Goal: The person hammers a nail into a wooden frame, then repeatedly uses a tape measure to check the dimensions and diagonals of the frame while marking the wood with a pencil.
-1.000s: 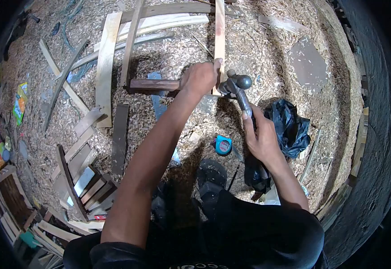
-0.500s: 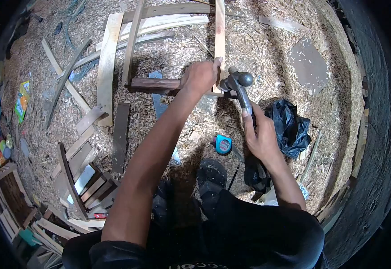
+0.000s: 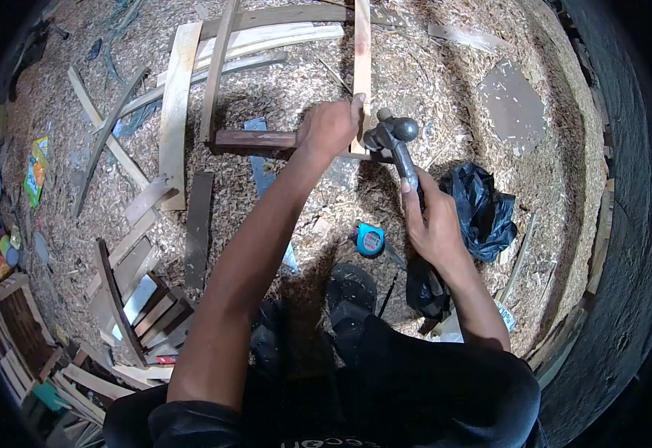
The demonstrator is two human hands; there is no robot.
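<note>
My right hand (image 3: 434, 224) is wrapped round the handle of a ball-peen hammer (image 3: 407, 131), thumb lying along it. The hammer's head sits beside the corner of a wooden frame, where a pale upright strip (image 3: 362, 56) meets a darker crosspiece (image 3: 255, 139). Closed over the crosspiece close to that corner is my left hand (image 3: 330, 128), its thumb against the pale strip. A second strip (image 3: 220, 75) joins the crosspiece's left end. Below the frame, a turquoise tape measure (image 3: 370, 240) lies on the shavings, near my foot.
Wood shavings cover the ground. Loose boards (image 3: 179, 112) lie left of the frame, with stacked offcuts (image 3: 143, 299) lower left. A black plastic bag (image 3: 479, 213) is right of my right hand. A dark wall (image 3: 625, 224) runs along the right side.
The view has shifted very slightly. Both hands keep their grips, and the hammer's head stays by the frame corner.
</note>
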